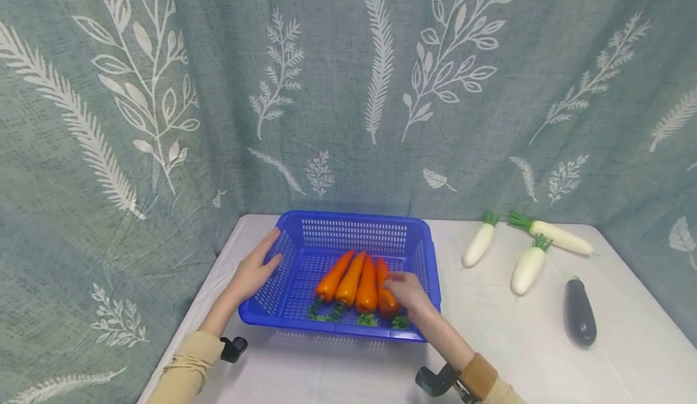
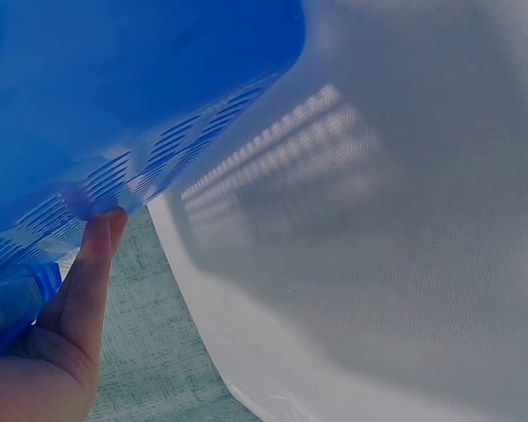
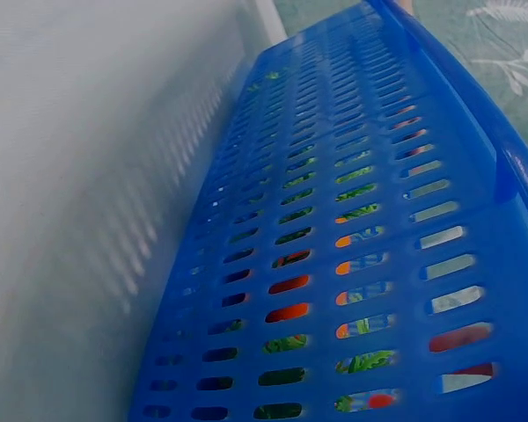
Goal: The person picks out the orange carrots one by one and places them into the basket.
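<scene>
A blue plastic basket [image 1: 348,218] with slotted walls holds several orange carrots [image 1: 349,280] with green tops, lying side by side. My left hand [image 1: 256,271] is at the basket's left side, fingers straight along the rim and thumb apart. In the left wrist view, fingertips of that hand [image 2: 79,308] touch the slotted wall from outside. Inside the basket, my right hand [image 1: 409,294] pinches the rightmost carrot [image 1: 383,266] between curled fingers and thumb. The right wrist view shows only the basket's front wall [image 3: 334,220], with orange and green glimpsed through its slots; the hand's grip is hidden there.
Right of the basket, three white radishes [image 1: 528,270] with green tops lie on the white table [image 1: 479,325]. A dark purple eggplant [image 1: 579,313] rests nearer the table's right edge. A green leaf-patterned curtain [image 1: 337,89] hangs behind and on both sides.
</scene>
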A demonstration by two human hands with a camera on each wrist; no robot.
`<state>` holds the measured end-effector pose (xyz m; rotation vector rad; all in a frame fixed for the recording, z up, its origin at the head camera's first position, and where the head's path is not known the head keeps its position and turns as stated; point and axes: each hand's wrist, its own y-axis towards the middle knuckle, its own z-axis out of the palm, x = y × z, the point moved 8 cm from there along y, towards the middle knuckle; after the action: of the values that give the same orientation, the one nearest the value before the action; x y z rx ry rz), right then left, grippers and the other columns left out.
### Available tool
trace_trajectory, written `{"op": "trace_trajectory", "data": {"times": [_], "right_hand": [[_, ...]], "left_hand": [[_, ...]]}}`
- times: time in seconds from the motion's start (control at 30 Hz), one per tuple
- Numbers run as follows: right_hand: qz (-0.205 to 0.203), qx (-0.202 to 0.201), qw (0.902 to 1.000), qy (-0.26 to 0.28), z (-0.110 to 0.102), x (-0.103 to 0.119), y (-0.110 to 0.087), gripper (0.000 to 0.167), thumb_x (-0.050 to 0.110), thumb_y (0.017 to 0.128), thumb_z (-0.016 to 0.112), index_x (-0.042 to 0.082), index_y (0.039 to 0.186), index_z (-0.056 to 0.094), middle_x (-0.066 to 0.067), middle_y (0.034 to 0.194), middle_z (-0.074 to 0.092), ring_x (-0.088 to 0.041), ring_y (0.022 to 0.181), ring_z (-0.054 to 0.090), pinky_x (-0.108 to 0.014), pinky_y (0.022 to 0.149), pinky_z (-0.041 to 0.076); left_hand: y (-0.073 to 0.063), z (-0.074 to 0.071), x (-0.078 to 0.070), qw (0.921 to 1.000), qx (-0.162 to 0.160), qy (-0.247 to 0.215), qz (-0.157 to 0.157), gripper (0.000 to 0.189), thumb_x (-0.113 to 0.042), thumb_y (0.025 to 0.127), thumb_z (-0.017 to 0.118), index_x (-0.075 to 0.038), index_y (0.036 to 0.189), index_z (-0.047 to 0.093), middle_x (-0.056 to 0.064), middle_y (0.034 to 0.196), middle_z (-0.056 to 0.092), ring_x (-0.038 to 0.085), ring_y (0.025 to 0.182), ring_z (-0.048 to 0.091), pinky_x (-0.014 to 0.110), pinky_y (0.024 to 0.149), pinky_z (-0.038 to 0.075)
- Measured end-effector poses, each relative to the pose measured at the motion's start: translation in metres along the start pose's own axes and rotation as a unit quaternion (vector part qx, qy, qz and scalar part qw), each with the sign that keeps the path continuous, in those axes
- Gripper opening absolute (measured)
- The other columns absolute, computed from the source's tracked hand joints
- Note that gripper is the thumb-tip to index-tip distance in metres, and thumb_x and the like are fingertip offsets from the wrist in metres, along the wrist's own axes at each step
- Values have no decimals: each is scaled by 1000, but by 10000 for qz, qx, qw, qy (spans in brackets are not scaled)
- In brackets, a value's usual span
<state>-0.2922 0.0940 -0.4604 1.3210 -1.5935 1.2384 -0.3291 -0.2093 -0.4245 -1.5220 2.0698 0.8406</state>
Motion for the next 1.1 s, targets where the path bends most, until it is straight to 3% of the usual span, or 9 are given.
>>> {"op": "trace_trajectory", "data": {"times": [0.2,0.4,0.53,0.73,0.9,1.0,1.1], "right_hand": [[-358,-285,9979,462,-6,7,-1,44,4,89,52,-16,129,53,-34,129,54,-44,116,54,-52,99,46],[-683,-141,9884,1349,-12,12,-1,45,7,94,50,-8,136,50,-31,128,54,-42,116,53,-54,101,43],[-1093,-94,9821,1529,-25,18,-6,42,9,97,53,-4,137,51,-27,130,54,-36,119,53,-51,105,42],[-1691,-117,9745,1468,-52,31,-21,39,7,99,53,-5,136,52,-24,128,56,-22,110,62,-31,97,50],[-2124,-619,9678,1199,-83,29,-28,35,5,99,54,-7,131,55,-25,122,59,-11,101,65,-20,90,50],[-2239,-1128,9644,844,-104,18,-29,31,7,99,55,-5,128,59,-18,117,62,-5,97,63,-16,87,49],[-2235,-1606,9605,413,-123,3,-30,29,9,99,56,0,126,62,-12,113,64,1,92,59,-13,82,47]], "left_hand": [[0,0,-2,10000,-22,51,15,55,-9,101,48,6,150,28,23,157,23,43,141,23,59,113,22],[0,3,-2,9999,-41,-6,165,55,-10,101,49,5,150,28,23,156,24,44,141,24,61,111,24],[-1,3,-5,9994,-154,36,317,56,-14,100,48,5,150,30,23,155,27,46,139,27,64,108,27],[1,2,-5,9997,-77,88,208,56,-11,99,48,6,150,29,24,156,25,45,140,25,61,111,24],[1,-2,-4,9990,-135,417,46,53,-10,101,48,4,149,32,23,155,29,43,140,29,58,111,27],[-1,-7,-5,9971,-443,611,-25,49,-13,101,48,3,147,38,23,150,39,43,134,38,59,106,34],[-4,-16,-6,9911,-1023,848,-82,44,-15,101,47,0,142,47,21,139,52,42,117,56,59,90,48]]}}
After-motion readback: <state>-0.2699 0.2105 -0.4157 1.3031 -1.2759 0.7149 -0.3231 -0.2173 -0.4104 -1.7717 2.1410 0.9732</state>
